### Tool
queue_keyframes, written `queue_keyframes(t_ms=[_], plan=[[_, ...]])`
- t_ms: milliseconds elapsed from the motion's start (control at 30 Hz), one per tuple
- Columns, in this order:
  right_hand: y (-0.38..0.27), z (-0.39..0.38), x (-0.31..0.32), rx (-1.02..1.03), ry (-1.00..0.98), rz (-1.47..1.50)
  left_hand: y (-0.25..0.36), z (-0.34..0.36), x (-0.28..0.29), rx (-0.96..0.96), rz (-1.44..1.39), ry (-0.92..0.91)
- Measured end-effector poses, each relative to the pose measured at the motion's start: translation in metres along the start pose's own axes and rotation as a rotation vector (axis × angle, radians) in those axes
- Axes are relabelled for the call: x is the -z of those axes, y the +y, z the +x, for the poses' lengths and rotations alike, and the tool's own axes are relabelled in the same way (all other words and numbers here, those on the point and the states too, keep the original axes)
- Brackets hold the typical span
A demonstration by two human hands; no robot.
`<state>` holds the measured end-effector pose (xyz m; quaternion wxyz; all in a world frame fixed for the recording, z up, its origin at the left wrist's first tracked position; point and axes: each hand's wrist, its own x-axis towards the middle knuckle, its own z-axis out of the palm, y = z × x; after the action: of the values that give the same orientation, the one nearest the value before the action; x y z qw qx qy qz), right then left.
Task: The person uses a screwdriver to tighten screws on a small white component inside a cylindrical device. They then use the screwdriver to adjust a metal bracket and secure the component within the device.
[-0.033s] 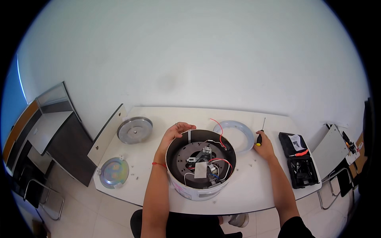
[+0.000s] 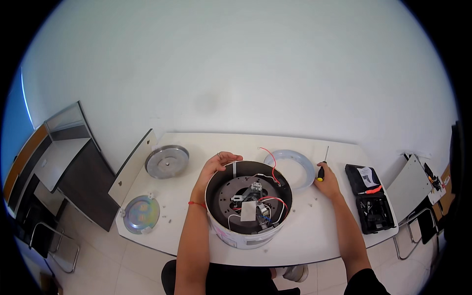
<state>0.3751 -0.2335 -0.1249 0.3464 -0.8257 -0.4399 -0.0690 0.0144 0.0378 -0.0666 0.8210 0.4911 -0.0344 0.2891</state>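
Note:
A round white appliance body (image 2: 231, 236) stands open on the white table (image 2: 319, 231) in front of me. Inside it are a dark plate, a small metal part and red, white and blue wires. My left hand (image 2: 216, 164) grips its far left rim. To the right, my right hand (image 2: 329, 184) rests on the table, holding a screwdriver (image 2: 322, 169) with a black and yellow handle. Its thin shaft points away from me, beside a pale ring (image 2: 309, 169).
A grey metal disc (image 2: 167, 161) lies at the table's far left, with a shiny round plate (image 2: 141, 214) nearer the left corner. An open black tool case (image 2: 369, 204) lies at the right. Small screws (image 2: 310, 201) are scattered about. Dark desks stand at left.

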Motion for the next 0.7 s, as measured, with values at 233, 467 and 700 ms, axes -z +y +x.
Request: queue_keyframes(t_ms=[233,467,700], plan=[[-0.007,-0.001,-0.001,-0.043,-0.009,0.015,0.002,0.0,0.0,-0.002,0.015,0.003],[0.001,0.002,-0.002,-0.001,-0.001,0.014,0.0,0.002,0.004,-0.008,0.018,-0.015],[-0.004,0.0,-0.001,-0.027,-0.017,0.016,0.0,0.002,0.004,-0.008,0.01,-0.005]])
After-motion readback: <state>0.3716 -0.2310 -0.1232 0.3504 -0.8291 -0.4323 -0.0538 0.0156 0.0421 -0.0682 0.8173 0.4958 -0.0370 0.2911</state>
